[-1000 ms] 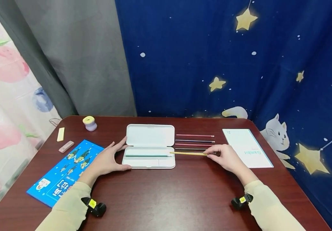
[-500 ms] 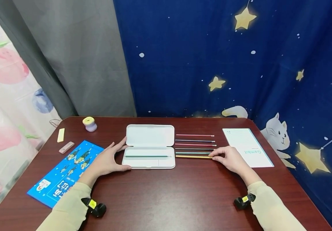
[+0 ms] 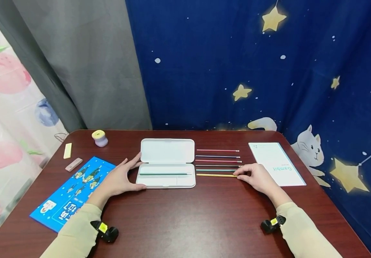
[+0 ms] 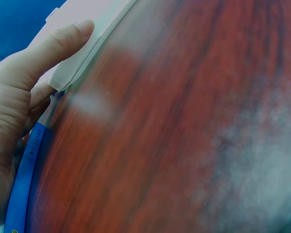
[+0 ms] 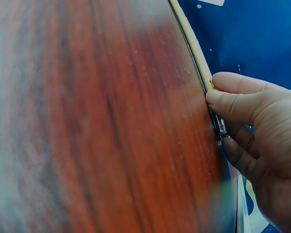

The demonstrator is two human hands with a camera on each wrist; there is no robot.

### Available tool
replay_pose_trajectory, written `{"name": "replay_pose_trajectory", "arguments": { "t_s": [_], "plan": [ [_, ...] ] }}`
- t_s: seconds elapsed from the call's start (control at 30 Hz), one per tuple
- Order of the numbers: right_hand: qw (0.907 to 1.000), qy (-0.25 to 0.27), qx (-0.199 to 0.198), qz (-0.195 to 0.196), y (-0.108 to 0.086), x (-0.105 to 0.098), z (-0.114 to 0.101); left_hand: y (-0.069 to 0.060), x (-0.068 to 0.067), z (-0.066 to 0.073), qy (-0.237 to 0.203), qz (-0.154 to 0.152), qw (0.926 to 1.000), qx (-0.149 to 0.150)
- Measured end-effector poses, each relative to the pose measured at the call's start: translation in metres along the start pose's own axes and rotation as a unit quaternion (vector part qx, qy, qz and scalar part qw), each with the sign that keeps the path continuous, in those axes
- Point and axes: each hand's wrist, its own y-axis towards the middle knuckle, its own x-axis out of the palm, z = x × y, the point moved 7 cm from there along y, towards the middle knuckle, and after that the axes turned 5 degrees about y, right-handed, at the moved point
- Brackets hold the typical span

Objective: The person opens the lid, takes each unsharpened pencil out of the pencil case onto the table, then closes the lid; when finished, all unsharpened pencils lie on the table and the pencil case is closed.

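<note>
An open white pencil case lies mid-table in the head view, with one green pencil inside it. My left hand holds the case at its left side, thumb at the front corner and fingers near the hinge. In the left wrist view the thumb lies along the white case. To the right of the case, my right hand pinches the end of a yellow pencil lying on the table. Several more pencils lie parallel behind it, including a red pencil and a dark blue pencil.
A blue booklet lies partly under the left forearm. A pinkish bar, a pale yellow block and a yellow-and-lilac jar-shaped item stand at the far left. A white "Gambit" notebook lies right of the pencils.
My right hand has brought the yellow pencil from the case's right edge rightward and down to the front of the pencil row. The left hand has stayed in place.
</note>
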Motion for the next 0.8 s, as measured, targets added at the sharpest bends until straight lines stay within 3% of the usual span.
{"name": "replay_pose_trajectory", "arguments": {
  "t_s": [0.53, 0.8],
  "plan": [
    [0.9996, -0.019, -0.009, 0.021, -0.001, 0.0, -0.003, -0.001, 0.001, -0.001, -0.004, -0.001, 1.0, -0.002],
    [0.9964, 0.032, -0.01, 0.077, 0.001, -0.01, -0.003, -0.002, 0.0, 0.0, -0.004, -0.001, 1.0, -0.002]
  ]
}}
